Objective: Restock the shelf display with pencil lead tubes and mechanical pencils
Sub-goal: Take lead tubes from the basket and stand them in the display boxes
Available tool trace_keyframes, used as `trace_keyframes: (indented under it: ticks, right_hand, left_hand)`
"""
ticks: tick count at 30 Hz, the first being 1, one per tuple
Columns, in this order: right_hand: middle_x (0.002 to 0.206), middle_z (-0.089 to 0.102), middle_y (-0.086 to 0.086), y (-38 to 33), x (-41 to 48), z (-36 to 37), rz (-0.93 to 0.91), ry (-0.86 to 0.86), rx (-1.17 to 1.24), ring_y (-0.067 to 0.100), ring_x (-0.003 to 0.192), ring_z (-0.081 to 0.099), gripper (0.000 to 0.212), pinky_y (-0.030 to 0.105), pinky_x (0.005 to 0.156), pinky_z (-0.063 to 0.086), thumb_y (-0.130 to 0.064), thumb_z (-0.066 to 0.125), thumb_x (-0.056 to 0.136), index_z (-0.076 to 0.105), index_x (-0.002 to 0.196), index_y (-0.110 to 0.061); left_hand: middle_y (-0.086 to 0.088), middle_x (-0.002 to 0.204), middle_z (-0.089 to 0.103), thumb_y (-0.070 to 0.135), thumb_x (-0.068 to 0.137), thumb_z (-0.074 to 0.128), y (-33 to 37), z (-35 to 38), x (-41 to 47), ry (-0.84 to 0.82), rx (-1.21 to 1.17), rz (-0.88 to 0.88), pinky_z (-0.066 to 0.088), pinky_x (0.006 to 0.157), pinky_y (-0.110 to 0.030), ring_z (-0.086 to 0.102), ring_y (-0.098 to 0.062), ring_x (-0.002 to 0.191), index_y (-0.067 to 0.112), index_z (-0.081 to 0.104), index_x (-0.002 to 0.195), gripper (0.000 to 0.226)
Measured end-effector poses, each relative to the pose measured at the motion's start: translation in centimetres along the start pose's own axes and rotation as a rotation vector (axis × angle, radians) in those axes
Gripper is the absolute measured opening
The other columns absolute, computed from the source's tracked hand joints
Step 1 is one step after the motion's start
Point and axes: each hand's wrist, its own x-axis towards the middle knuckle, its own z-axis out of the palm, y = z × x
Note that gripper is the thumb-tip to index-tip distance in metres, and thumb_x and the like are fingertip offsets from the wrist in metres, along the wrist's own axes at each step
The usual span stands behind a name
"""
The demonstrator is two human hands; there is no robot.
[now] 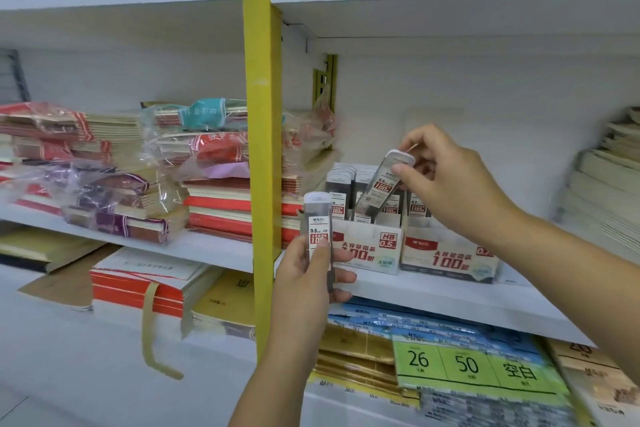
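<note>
The step in hand is loading pencil lead into the shelf display. The right hand (446, 180), at three o'clock from the middle of the view, holds a tilted lead tube (382, 185) over the 0.5 HB display box (367, 248). Its white cap leans toward one o'clock, and its foot is down among the tubes already standing in the box. The thumb and fingers (405, 172) pinch the tube just under the cap. The wrist is bent down, and the forearm comes in from five o'clock.

The left hand (308, 277), at six o'clock, holds an upright lead tube (318, 232) in front of the shelf (433, 295), just at nine o'clock of the box. Its fingers are curled round the lower half, with the thumb pressed flat on the label. The arm rises almost straight from the bottom edge.

A 0.7 display box (450, 258) stands touching the first, at its three o'clock. I see no mechanical pencils.

Next, I judge, the tilted tube must be brought upright and slid down into a free slot in the front row. The tube in the left hand, also marked 0.5, should follow into the same box. The rows are packed tight, so it should go in straight to avoid tipping its neighbours.

Wrapped notebooks (114, 191) lie at nine o'clock, beyond the yellow post (261, 149).
</note>
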Motion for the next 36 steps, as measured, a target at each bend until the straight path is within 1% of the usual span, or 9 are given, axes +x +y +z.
trace_keyframes:
  ticks: [5, 12, 17, 21, 26, 28, 31, 33, 36]
  right_hand:
    - [0.091, 0.061, -0.012, 0.1, 1.9, 2.1, 0.016, -0.125, -0.204, 0.008, 0.084, 0.057, 0.013, 0.038, 0.074, 0.051, -0.040, 0.063, 0.090, 0.056, 0.100, -0.035]
    - [0.095, 0.044, -0.005, 0.3, 2.0, 3.8, -0.055, -0.077, -0.498, 0.009, 0.094, 0.036, 0.029, 0.024, 0.068, 0.031, -0.032, 0.063, 0.092, 0.067, 0.119, -0.026]
    - [0.090, 0.066, -0.019, -1.7, -0.5, 3.4, 0.042, -0.152, 0.051, -0.003, 0.085, 0.059, 0.019, 0.008, 0.066, 0.041, -0.035, 0.056, 0.095, 0.065, 0.111, -0.040]
    - [0.083, 0.074, -0.014, -2.8, -1.8, 3.1, 0.167, -0.367, 0.319, 0.002, 0.072, 0.068, 0.018, 0.018, 0.066, 0.054, -0.032, 0.059, 0.095, 0.061, 0.112, -0.037]
    - [0.085, 0.074, -0.013, -2.2, -1.3, 1.2, 0.143, -0.007, 0.409, 0.001, 0.072, 0.069, 0.013, 0.012, 0.058, 0.050, -0.024, 0.059, 0.096, 0.062, 0.107, -0.028]
    - [0.086, 0.072, -0.010, -1.9, -0.8, 0.5, 0.063, 0.119, 0.347, 0.002, 0.077, 0.068, 0.011, 0.015, 0.061, 0.052, -0.024, 0.057, 0.097, 0.059, 0.102, -0.033]
    - [0.085, 0.068, -0.011, -1.5, -0.8, 0.6, -0.052, 0.053, 0.065, 0.001, 0.075, 0.064, 0.011, 0.025, 0.061, 0.054, -0.027, 0.055, 0.096, 0.058, 0.106, -0.031]
    - [0.088, 0.066, -0.013, -1.3, -1.0, 1.2, -0.101, -0.037, -0.085, 0.002, 0.075, 0.062, 0.016, 0.032, 0.066, 0.055, -0.030, 0.055, 0.095, 0.059, 0.110, -0.027]
    - [0.095, 0.061, -0.016, -1.0, -0.3, 2.1, -0.108, -0.051, -0.148, 0.000, 0.085, 0.057, 0.019, 0.030, 0.077, 0.053, -0.031, 0.058, 0.093, 0.062, 0.111, -0.026]
  left_hand:
    - [0.004, 0.085, 0.077, 0.027, 0.105, 0.049, 0.2, -0.6, 0.1, -0.016, 0.023, -0.006, 0.057, 0.054, -0.023, 0.070, -0.009, 0.062, 0.030, 0.065, 0.103, 0.016]
    - [0.002, 0.087, 0.078, 0.026, 0.103, 0.054, 1.0, -0.7, -0.1, -0.058, 0.000, -0.051, 0.059, 0.054, -0.024, 0.075, -0.014, 0.069, 0.033, 0.067, 0.103, 0.015]
    - [-0.001, 0.088, 0.078, 0.027, 0.101, 0.057, 1.2, -0.5, -0.4, -0.118, -0.002, -0.038, 0.059, 0.055, -0.024, 0.076, -0.016, 0.073, 0.032, 0.069, 0.103, 0.014]
    - [-0.004, 0.088, 0.077, 0.027, 0.101, 0.057, 1.1, 0.0, -0.7, -0.182, 0.026, -0.039, 0.058, 0.057, -0.024, 0.075, -0.016, 0.076, 0.028, 0.072, 0.104, 0.015]
    - [0.024, 0.108, 0.067, 0.032, 0.097, 0.062, -0.1, 0.1, -0.5, 0.049, 0.370, 0.245, 0.054, 0.083, -0.018, 0.062, 0.003, 0.105, 0.046, 0.065, 0.109, 0.018]
    - [0.024, 0.126, 0.056, 0.034, 0.097, 0.059, -0.3, -0.3, -0.4, 0.128, 0.580, 0.353, 0.047, 0.100, -0.022, 0.051, 0.002, 0.121, 0.041, 0.059, 0.128, 0.031]
    - [0.020, 0.153, 0.037, 0.036, 0.099, 0.056, -0.8, -0.3, -0.3, 0.076, 0.749, 0.360, 0.027, 0.113, -0.017, 0.028, 0.006, 0.137, 0.036, 0.042, 0.149, 0.052]
    - [0.022, 0.158, 0.026, 0.038, 0.100, 0.055, -1.1, -0.1, -0.4, 0.033, 0.780, 0.334, 0.018, 0.110, -0.011, 0.018, 0.013, 0.135, 0.036, 0.031, 0.154, 0.060]
    - [0.034, 0.148, 0.028, 0.035, 0.100, 0.056, -1.0, 0.0, -0.4, 0.024, 0.736, 0.333, 0.022, 0.111, -0.012, 0.018, 0.024, 0.128, 0.040, 0.030, 0.153, 0.060]
